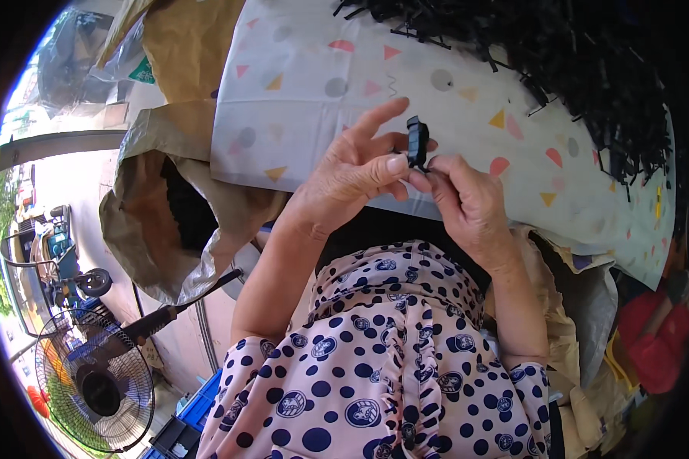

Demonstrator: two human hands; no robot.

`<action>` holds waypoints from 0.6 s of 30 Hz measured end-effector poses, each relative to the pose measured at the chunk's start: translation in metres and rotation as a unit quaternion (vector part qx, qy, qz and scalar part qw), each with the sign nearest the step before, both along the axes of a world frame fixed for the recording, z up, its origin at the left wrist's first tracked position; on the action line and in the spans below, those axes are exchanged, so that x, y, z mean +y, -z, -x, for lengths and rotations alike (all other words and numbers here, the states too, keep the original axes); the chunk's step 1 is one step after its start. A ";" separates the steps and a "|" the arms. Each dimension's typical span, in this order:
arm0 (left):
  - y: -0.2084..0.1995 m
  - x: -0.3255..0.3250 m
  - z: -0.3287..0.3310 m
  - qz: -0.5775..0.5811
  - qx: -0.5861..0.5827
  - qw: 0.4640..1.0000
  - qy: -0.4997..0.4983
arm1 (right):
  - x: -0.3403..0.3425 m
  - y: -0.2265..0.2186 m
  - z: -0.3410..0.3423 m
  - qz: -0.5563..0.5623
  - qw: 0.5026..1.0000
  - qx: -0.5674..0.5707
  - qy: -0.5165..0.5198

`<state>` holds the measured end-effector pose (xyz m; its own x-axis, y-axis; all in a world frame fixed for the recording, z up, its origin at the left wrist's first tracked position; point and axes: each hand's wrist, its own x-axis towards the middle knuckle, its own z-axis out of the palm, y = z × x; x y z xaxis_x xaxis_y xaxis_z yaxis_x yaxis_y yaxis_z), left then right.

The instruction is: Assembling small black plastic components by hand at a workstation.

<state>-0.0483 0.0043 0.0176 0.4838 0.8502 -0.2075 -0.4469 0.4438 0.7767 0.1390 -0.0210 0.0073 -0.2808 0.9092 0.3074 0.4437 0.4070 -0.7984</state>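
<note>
In front of me, above the near edge of the table, my left hand [352,170] pinches a small black segmented plastic piece [416,140] between thumb and fingers. Its index finger is stretched out away from the piece. My right hand [471,206] is closed, thumb against fingers, at the lower end of the same piece. Both hands meet there; how the right fingertips grip it is partly hidden. A large heap of thin black plastic pieces [589,76] lies at the far right of the table.
A white cloth with coloured shapes [298,99] covers the table. At left stands an open paper sack [142,222] with dark contents. A fan [96,390] and blue crate [199,405] are lower left. Another sack [589,306] and a red item [654,336] are at right.
</note>
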 end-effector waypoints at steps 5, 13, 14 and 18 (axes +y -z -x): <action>0.013 0.004 -0.002 0.043 -0.007 0.999 0.015 | -0.002 0.014 0.001 0.007 0.999 0.033 -0.025; 0.002 0.007 -0.021 0.003 0.160 0.987 -0.031 | -0.001 0.002 -0.008 0.166 0.973 0.154 0.039; 0.001 0.007 -0.025 -0.033 0.201 0.979 -0.025 | 0.002 0.002 -0.009 0.200 0.965 0.166 0.034; 0.008 0.005 -0.041 -0.129 0.291 0.948 -0.018 | 0.008 0.011 -0.009 0.235 0.950 0.203 0.011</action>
<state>-0.0073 0.0089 0.0095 0.3203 0.9230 -0.2133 0.0796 0.1981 0.9769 0.1476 -0.0134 -0.0033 -0.2052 0.9771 -0.0563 0.0650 -0.0438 -0.9969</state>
